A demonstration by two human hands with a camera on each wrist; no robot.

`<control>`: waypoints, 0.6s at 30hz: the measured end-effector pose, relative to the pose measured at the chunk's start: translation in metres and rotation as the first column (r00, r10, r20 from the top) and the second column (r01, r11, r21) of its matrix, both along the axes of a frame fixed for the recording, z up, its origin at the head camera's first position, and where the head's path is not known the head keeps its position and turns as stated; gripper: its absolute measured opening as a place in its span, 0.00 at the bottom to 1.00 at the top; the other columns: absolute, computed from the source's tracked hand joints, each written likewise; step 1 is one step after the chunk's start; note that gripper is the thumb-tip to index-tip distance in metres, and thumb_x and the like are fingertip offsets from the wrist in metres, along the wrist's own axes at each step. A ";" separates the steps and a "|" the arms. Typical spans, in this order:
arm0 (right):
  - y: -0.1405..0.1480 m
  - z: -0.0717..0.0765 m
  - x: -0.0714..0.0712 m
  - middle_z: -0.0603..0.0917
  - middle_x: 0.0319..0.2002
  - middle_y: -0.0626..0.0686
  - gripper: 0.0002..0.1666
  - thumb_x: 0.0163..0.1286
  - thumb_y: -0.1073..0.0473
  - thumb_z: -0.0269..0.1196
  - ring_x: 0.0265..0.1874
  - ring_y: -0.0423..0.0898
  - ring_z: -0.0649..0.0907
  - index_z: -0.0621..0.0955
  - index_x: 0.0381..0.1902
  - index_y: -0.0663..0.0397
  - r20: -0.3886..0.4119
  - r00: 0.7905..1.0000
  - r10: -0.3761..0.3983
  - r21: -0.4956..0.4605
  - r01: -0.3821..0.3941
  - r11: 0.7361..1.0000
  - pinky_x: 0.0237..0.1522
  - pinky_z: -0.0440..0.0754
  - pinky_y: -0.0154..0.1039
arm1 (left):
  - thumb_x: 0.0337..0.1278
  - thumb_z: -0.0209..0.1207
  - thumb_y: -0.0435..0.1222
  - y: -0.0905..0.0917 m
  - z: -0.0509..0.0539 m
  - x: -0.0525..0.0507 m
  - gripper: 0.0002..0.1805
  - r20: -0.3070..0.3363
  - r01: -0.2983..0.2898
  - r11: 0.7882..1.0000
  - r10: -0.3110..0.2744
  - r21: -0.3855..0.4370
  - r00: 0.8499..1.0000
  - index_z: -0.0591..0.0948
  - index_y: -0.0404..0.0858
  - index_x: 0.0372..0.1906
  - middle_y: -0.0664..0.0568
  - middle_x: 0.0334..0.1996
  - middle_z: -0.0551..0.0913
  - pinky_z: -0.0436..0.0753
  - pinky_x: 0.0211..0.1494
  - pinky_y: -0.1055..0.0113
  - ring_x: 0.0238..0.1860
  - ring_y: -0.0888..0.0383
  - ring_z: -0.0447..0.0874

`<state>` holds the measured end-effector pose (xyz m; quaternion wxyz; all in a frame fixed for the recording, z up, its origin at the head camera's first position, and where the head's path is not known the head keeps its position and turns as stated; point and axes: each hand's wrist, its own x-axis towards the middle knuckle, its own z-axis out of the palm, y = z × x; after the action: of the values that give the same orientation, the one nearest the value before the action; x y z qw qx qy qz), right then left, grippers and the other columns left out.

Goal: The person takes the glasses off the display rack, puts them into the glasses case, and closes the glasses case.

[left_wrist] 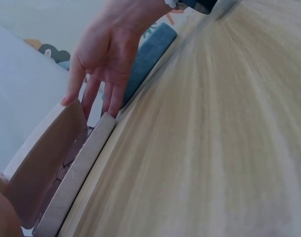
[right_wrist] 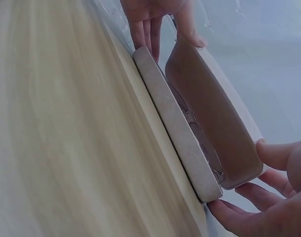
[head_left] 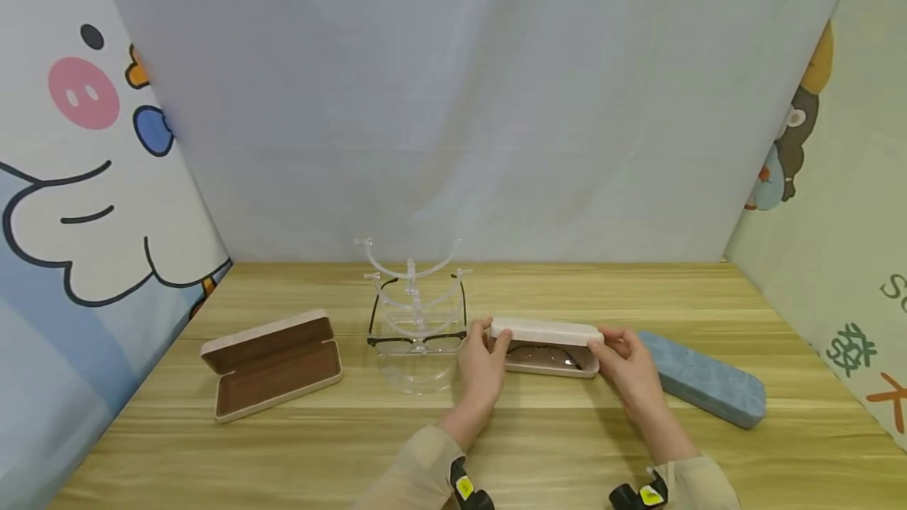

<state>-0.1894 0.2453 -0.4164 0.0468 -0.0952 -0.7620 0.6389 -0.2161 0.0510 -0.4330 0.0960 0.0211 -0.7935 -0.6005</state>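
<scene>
A white glasses case (head_left: 549, 330) stands partly open on the table, its lid tilted over the base. Inside lies a pair of thin-framed glasses (head_left: 542, 352), partly hidden by the lid. My left hand (head_left: 482, 372) holds the case's left end, thumb on the lid's front and fingers round the end. At the opposite end, my right hand (head_left: 634, 376) grips it likewise. In the right wrist view, the right thumb presses the lid (right_wrist: 214, 118) while fingers touch the corner of the base (right_wrist: 177, 128). The left wrist view shows the brown lining and the glasses (left_wrist: 64, 170).
Left of the hands rises a clear display stand (head_left: 412, 290) bearing black-framed glasses (head_left: 397, 346). Farther left, another glasses case (head_left: 279, 364) with brown lining lies wide open. A closed blue case (head_left: 708, 380) sits just right of my right hand. Cloth (head_left: 482, 101) hangs behind the table.
</scene>
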 end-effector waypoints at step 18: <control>0.003 -0.004 -0.001 0.67 0.60 0.65 0.26 0.66 0.59 0.57 0.38 0.25 0.75 0.65 0.58 0.66 -0.006 1.000 0.030 -0.026 -0.030 0.999 0.45 0.77 0.28 | 0.58 0.56 0.42 -0.002 -0.006 0.003 0.18 0.014 0.025 0.999 -0.025 0.040 1.000 0.72 0.40 0.51 0.44 0.47 0.77 0.77 0.50 0.58 0.50 0.48 0.75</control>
<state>-0.1908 0.2485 -0.4208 0.0381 -0.0826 -0.7548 0.6497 -0.2128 0.0487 -0.4387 0.0822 0.0175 -0.7824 -0.6171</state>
